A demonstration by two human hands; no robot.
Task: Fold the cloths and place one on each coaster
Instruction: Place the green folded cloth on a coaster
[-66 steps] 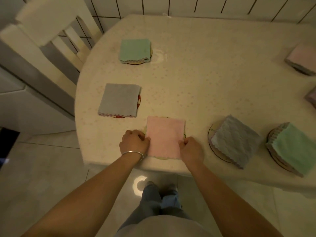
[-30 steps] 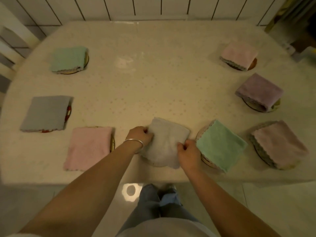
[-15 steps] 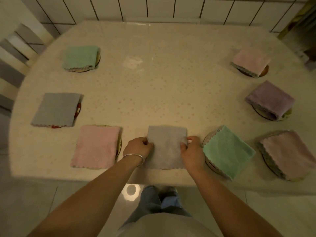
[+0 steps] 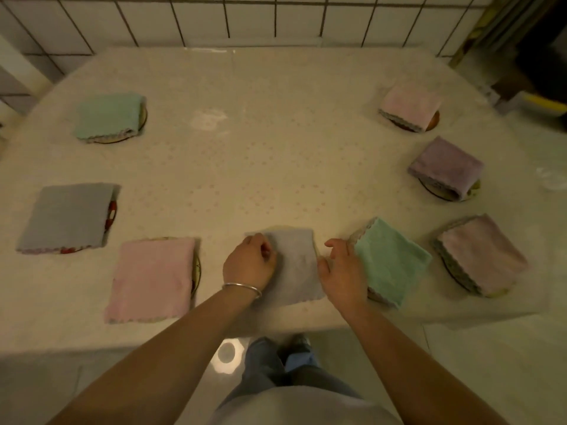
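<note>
A home dining corner: a table [image 4: 276,148] under a patterned cloth cover stands against a white tiled wall [image 4: 245,16]; tiled floor [image 4: 491,363] below.

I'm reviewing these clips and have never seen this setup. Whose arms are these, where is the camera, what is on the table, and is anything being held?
There is no machine here: a person wears a wide-angle camera on the head, looking down at their own two arms. Eight folded cloths lie round the table, with coasters peeking out under most. The left hand, with a bangle at its wrist, has curled fingers on the left edge of the grey cloth nearest the person; whether it pinches the cloth I cannot tell. The right hand is open beside the cloth's right edge, partly over the green cloth, and holds nothing.
</note>
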